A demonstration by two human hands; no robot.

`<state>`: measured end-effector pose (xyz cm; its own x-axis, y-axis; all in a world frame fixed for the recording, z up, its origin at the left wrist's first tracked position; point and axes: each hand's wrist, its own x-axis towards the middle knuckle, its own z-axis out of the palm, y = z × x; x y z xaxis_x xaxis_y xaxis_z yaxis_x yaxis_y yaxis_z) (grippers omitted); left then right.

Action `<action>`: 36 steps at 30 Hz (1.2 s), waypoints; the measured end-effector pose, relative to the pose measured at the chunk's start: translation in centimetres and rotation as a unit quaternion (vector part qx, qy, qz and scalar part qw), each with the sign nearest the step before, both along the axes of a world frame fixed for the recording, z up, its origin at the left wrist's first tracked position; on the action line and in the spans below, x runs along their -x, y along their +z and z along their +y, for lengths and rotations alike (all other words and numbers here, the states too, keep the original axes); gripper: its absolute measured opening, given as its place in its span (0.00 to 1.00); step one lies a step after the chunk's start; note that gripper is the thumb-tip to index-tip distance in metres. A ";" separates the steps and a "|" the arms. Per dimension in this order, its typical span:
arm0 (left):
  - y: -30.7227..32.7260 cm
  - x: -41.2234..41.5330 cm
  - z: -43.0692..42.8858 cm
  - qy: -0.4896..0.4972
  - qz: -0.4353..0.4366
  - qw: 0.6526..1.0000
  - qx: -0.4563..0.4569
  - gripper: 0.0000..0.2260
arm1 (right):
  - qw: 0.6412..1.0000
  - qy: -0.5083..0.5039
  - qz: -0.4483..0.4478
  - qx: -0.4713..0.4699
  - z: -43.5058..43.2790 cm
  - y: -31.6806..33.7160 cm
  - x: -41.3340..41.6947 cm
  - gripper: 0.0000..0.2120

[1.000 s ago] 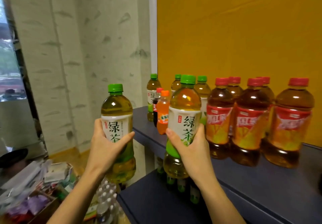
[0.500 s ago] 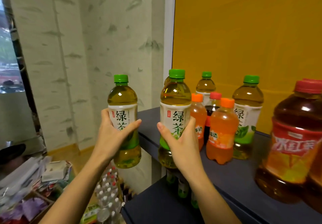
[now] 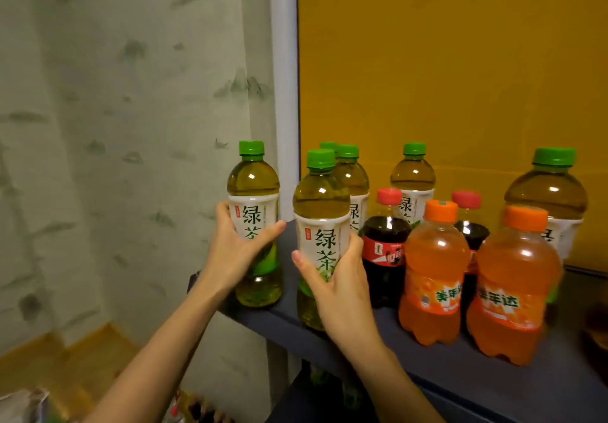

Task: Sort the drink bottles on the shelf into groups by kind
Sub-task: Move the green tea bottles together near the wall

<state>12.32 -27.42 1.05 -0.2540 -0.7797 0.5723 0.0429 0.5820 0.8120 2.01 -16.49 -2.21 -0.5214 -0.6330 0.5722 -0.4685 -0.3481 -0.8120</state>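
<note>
Head view. The left hand [image 3: 237,255] has fingers and thumb wrapped round the label of a green tea bottle [image 3: 253,189]. The bottle is upright at the left end of the shelf [image 3: 559,386]. We cannot tell whether its base rests on the board.

The right hand [image 3: 342,287] grips a second green tea bottle [image 3: 320,199] the same way. It is upright at the front edge, just beside a cola bottle [image 3: 385,251].

More green tea bottles [image 3: 413,172] stand behind, against the yellow wall [image 3: 444,60]. The cola and the orange soda bottles [image 3: 434,268] stand mixed in front of them.

In our judgement, the step in hand is placing both held bottles with the green tea group at the left end. We recommend:
- Keep both bottles upright.
- Seat each base fully on the board before the fingers loosen.
- Bring the left bottle inboard, since it sits near the end of the shelf.
- Steer the right bottle clear of the cola, which could tip if nudged.
</note>
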 end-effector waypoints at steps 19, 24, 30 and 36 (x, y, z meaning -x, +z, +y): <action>-1.3 6.0 -8.2 -0.117 -0.075 0.990 0.008 0.26 | 0.896 -0.387 0.203 -0.081 -5.1 -0.7 -1.4 0.34; -0.7 4.9 -7.3 -0.193 -0.065 0.975 -0.092 0.35 | 0.905 -0.365 0.191 -0.105 -4.8 -0.3 -1.6 0.41; -0.8 3.0 -2.3 -0.010 0.050 0.997 0.063 0.26 | 0.939 -0.252 0.209 -0.106 -0.9 0.8 -1.9 0.34; -0.6 2.3 3.2 -0.077 0.147 0.964 0.209 0.11 | 0.939 -0.239 0.246 -0.036 6.9 5.0 0.5 0.13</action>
